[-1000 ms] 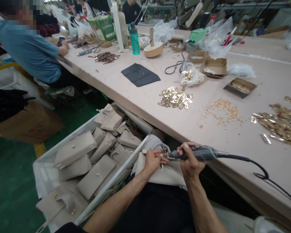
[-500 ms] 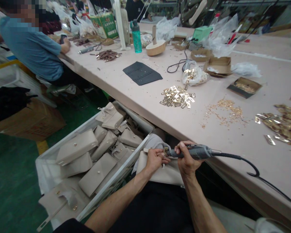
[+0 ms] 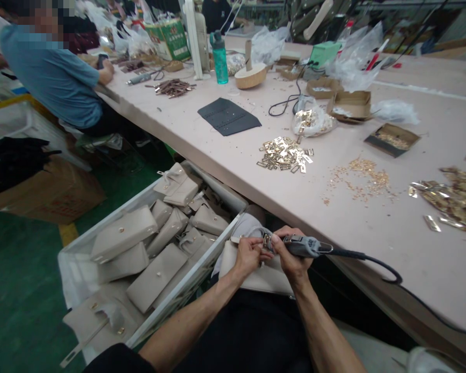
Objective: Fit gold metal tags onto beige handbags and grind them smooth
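A beige bag (image 3: 252, 277) lies on my lap, against the table's front edge. My left hand (image 3: 251, 254) pinches a small gold metal buckle (image 3: 266, 241) above the bag. My right hand (image 3: 293, 254) is wrapped round a grey corded electric screwdriver (image 3: 305, 245), its tip end pointing left at the buckle. The tip itself is hidden by my fingers. A black cable runs from the tool's rear to the right, over the table edge.
A white crate (image 3: 186, 285) of beige bags stands at my left. On the table (image 3: 225, 160) lie gold buckles (image 3: 284, 154), small gold screws (image 3: 367, 176), a black sheet (image 3: 229, 117) and open boxes (image 3: 349, 105). A person (image 3: 54, 77) sits at far left.
My right hand and the screwdriver have moved slightly left, closer to the buckle, and the tool's body has rotated. The cable has shifted left with it. My left hand stays nearly in place.
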A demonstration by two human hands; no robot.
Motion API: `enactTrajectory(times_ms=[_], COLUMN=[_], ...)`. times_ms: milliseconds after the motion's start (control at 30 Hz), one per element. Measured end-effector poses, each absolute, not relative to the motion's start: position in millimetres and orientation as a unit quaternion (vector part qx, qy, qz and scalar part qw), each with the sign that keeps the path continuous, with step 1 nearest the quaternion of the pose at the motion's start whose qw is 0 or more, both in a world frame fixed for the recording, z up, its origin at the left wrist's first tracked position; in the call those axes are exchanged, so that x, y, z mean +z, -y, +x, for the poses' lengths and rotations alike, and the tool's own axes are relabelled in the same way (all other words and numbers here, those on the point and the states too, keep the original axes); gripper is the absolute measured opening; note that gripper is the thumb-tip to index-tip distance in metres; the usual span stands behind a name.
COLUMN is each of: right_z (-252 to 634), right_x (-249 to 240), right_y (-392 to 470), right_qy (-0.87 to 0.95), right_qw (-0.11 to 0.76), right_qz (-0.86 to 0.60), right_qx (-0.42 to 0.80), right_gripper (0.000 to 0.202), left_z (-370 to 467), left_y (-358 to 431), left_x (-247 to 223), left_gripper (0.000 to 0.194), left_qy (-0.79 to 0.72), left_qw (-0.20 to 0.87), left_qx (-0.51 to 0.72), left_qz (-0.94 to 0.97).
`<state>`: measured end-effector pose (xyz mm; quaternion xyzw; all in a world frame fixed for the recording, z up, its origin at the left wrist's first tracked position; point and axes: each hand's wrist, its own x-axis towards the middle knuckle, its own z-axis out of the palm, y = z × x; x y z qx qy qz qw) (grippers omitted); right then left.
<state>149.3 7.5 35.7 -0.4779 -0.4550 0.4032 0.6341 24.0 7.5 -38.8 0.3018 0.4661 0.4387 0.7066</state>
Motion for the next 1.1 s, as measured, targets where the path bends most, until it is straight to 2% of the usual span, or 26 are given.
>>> enactTrajectory(times_ms=[333,467,600,667,933,1100], right_z=[149.5,151.4,161.8,176.9,296.0,338.5], right_x=[41.9,54.5,81.0,94.9,104.5,87.0], right_y=[-15.4,-15.1,-17.7,-22.2,-55.6,-62.2], right_qy=[0.575,0.604,0.495,0.425,0.161,0.095], right_qw=[0.585,0.557,0.647,0.702,0.854,0.851], right_qz=[-0.428,-0.393,-0.286,-0.267,-0.376,-0.479], right_qx=[0.379,0.413,0.505,0.506,0.32,0.194], right_gripper=[0.017,0.014,0.009,0.009,0.024,0.04], left_z=[21.4,22.8,23.8,23.1,20.8,21.2], left_y=[-3.9,-4.2,-4.2,-3.1,2.1,-1.5], left_x=[-41.2,-41.5,-42.4,-42.0,-31.2,-31.7], left_gripper=[0.03,0.032,0.035,0.036,0.051,0.048], left_qy=[-0.456,-0.459,-0.462,-0.467,-0.469,-0.494], left_qw=[0.709,0.713,0.728,0.729,0.69,0.641], left_qx=[0.441,0.436,0.418,0.416,0.443,0.434], left_qz=[0.308,0.302,0.286,0.278,0.329,0.397])
